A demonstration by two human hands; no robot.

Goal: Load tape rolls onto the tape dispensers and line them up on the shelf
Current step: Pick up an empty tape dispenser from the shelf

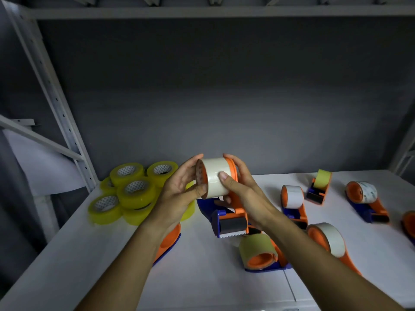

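Observation:
An orange and blue tape dispenser (231,217) is held up above the white shelf (94,254), its toothed blade toward me. A white tape roll (213,176) sits on its orange hub. My left hand (182,189) cups the roll's left face, fingers lightly curved around it. My right hand (240,187) grips the dispenser from the right, its thumb pressing on the roll's outer surface. A pile of several yellow tape rolls (132,191) lies at the back left.
Several loaded dispensers stand scattered to the right: one with a yellow roll (258,252) near me, white-roll ones (292,198) (327,239) (363,196), another yellow one (320,182) at the back. An orange dispenser (170,241) lies under my left forearm. A shelf upright (56,104) stands left.

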